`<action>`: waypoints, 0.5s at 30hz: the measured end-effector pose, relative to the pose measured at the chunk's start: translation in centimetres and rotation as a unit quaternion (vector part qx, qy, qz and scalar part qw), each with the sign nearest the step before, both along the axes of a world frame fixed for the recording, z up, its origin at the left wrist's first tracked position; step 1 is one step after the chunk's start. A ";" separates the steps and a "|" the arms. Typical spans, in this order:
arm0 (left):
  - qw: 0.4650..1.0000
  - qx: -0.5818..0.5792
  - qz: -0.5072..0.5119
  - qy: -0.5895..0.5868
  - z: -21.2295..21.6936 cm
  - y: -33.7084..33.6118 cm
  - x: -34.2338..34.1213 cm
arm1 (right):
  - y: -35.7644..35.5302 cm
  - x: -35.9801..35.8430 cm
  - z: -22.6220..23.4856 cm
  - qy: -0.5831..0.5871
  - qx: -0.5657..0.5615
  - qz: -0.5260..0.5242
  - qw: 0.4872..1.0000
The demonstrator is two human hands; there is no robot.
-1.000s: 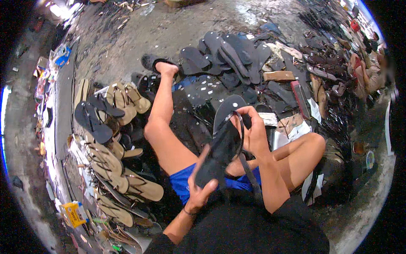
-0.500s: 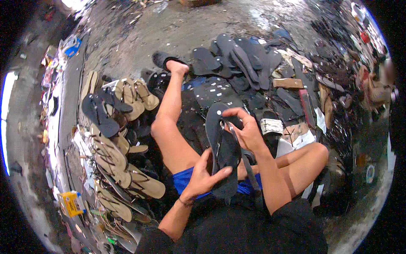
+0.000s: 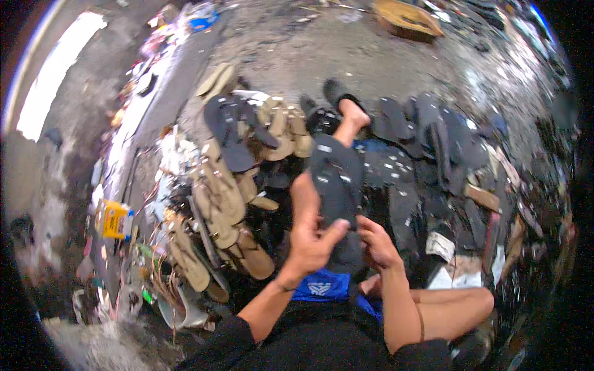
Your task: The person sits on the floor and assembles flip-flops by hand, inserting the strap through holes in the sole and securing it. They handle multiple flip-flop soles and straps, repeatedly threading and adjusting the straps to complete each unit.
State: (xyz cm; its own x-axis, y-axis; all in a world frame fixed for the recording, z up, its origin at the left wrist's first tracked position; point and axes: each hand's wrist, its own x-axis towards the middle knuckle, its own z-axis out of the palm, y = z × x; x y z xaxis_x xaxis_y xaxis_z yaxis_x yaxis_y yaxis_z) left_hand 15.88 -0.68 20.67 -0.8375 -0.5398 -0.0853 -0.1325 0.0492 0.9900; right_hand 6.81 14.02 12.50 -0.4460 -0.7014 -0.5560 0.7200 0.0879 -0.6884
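Observation:
A black flip-flop is upright in front of me, its sole tip pointing away, slightly blurred by motion. My left hand is closed around its near part from the left, the thumb lying across the top. At the lower right edge of the flip-flop is my right hand, with its fingers curled inward. Whatever those fingers pinch is hidden in the blur. My bare lower leg and foot, in a black sandal, stretch out behind the flip-flop.
Beige flip-flops lie in rows on the left, beside dark flip-flops. Black soles are heaped at the right, near a brown block. A yellow box stands far left; a brown wooden piece lies at the back.
My view has swung left, so the scene sits further right. My right hand has moved from the strap at the flip-flop's upper part down to its lower right edge. The left hand keeps its grip.

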 end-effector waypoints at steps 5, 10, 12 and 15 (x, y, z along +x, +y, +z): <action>0.906 -0.322 0.244 -0.127 6.3 -11.4 4.2 | -1.3 -9.8 -3.0 0.290 -0.021 -0.043 0.956; 0.885 -0.321 0.261 -0.213 7.0 -20.2 15.2 | 7.6 -24.8 -11.8 0.481 0.543 -0.149 0.672; 0.919 -0.230 0.236 -0.218 6.9 -21.8 17.4 | 11.2 -27.8 -15.4 0.391 0.590 -0.178 0.683; 0.760 -0.500 0.367 -0.195 6.9 -19.8 15.9 | 14.2 -30.0 -18.1 0.254 0.577 -0.127 0.766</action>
State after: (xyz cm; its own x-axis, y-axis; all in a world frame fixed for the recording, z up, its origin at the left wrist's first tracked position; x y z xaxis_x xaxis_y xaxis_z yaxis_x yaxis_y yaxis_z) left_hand 31.80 -20.51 27.62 -0.2965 -0.8076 0.5098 -0.7615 0.5221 0.3842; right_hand -23.17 28.21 -5.59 -0.8507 0.2721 -0.4498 0.4805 0.7496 -0.4552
